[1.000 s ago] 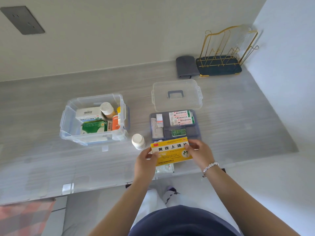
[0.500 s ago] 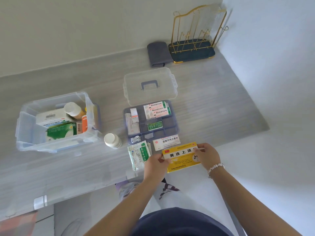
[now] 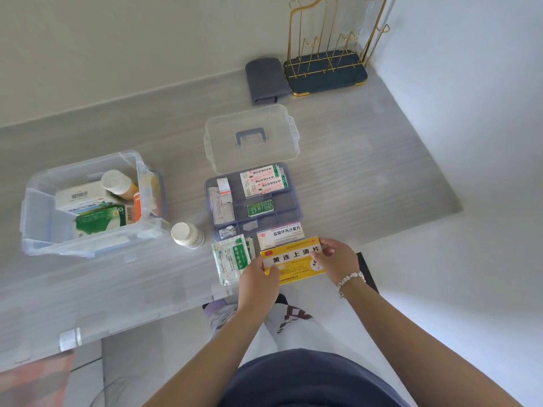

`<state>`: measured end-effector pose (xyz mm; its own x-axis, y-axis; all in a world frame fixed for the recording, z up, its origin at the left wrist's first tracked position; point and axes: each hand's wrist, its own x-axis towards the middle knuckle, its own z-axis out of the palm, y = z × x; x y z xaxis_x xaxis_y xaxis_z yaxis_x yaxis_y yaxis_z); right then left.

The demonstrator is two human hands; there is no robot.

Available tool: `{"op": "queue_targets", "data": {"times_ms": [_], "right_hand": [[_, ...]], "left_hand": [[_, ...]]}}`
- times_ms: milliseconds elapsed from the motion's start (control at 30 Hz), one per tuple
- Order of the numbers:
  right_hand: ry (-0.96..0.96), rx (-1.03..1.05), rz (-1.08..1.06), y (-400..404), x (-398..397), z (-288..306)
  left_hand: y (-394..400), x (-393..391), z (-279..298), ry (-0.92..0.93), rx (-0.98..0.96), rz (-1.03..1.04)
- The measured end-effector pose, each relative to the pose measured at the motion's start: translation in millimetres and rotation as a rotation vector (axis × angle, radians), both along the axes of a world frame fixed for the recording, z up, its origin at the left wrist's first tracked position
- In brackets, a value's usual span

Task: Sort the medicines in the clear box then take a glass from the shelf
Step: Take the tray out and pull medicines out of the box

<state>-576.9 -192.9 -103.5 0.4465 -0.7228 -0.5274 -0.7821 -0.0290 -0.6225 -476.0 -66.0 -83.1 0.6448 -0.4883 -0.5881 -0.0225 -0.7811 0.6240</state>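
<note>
both hands are clamped on the flat yellow cardboard medicine box in the lower middle of the frame, left hand pinching its left end and right hand its right end. it's held face up with the label readable, so i'd guess they're checking what it is before picking a slot.

just above it sits the blue-grey divided plastic tray, holding white-and-green sachet packs in the top right cell, a small dark green packet in the middle and thin tubes on the left. the clear plastic lid with the blue handle lies right behind the tray, out of the way.

the deep clear plastic box at left centre holds white and green cartons plus an orange bottle. a white round pill bottle stands between box and tray, and a green-printed foil sachet and a white carton with red print wait on the grey tabletop.

sorting looks half done, and i can't make out a glass on the gold wire rack at upper right.
</note>
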Motion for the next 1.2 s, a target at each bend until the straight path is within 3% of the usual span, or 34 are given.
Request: {"op": "queue_targets", "data": {"times_ms": [133,333,533,867,1200], "right_hand": [[-0.013,0.002,0.011,-0.7,-1.6,0.9],[-0.104,-0.051,-0.085,4.6,4.9,13.7],[-0.329,0.010,-0.079,22.4,42.1,52.6],[-0.555,0.095,0.105,79.5,140.2,108.6],[-0.608,0.115,0.112,146.6,251.7,114.6]], "left_hand": [[2.4,1.1,8.9,0.004,-0.012,-0.004],[7.6,14.3,26.6,0.082,-0.133,0.218],[22.3,42.4,52.1,0.128,-0.335,0.347],[83.0,112.2,89.6,0.037,-0.593,0.508],[155.1,221.2,97.1,0.002,-0.555,0.460]]}}
